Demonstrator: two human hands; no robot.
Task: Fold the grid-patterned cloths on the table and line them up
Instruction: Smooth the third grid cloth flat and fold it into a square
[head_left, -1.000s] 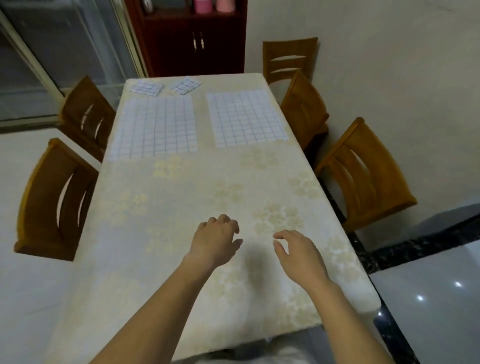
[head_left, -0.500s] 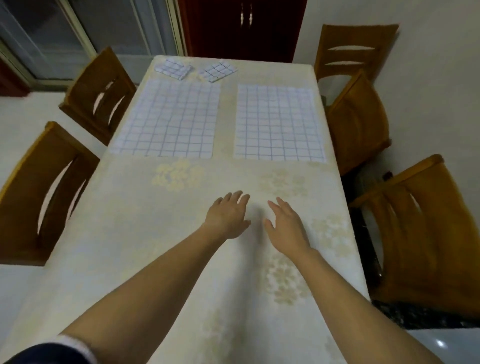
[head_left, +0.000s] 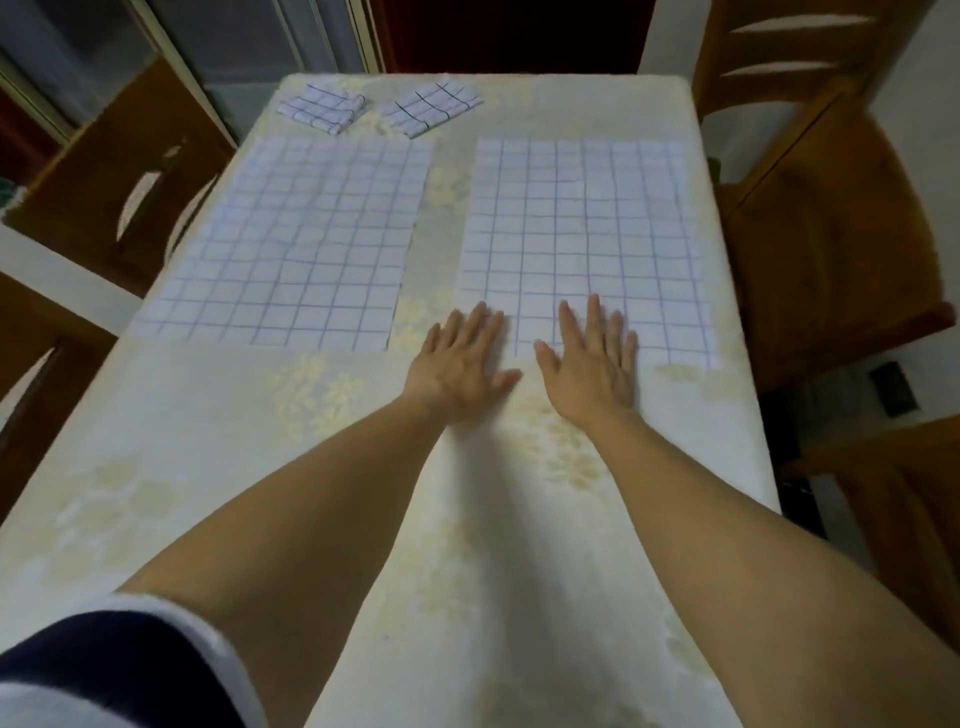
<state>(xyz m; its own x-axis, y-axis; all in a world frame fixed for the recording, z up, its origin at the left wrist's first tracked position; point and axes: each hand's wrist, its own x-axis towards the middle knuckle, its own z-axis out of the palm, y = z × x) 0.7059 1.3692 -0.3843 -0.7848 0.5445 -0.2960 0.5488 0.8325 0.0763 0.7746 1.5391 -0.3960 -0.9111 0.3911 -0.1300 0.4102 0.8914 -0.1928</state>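
Head view of a long desk (head_left: 208, 441) covered with a pale floral tablecloth. Four grid-patterned cloths lie on its far half. Two are spread flat side by side with a strip of tablecloth between them: the left flat cloth (head_left: 296, 244) and the right flat cloth (head_left: 582, 223), the latter reaching close to the right edge of the desk. Beyond the left flat cloth, near the far edge, lie two small folded cloths, slightly apart and each at a different angle: the far-left folded cloth (head_left: 321, 106) and the second folded cloth (head_left: 430, 109) to its right. Both bare forearms extend from the near edge toward the right flat cloth. The left hand (head_left: 462, 358) is palm down over that cloth's near-left corner, its fingers straight and together; its grip is wide and holds nothing. The right hand (head_left: 592, 358) is palm down just beside it, its fingers spread across the cloth's near edge; its grip is likewise wide and empty. Whether the palms press on the surface or sit just above it cannot be told. A dark sleeve (head_left: 104, 660) with a pale cuff shows at the near left. Wooden chairs (head_left: 831, 218) stand along both long sides, and a dark cabinet (head_left: 509, 36) stands beyond the far end.
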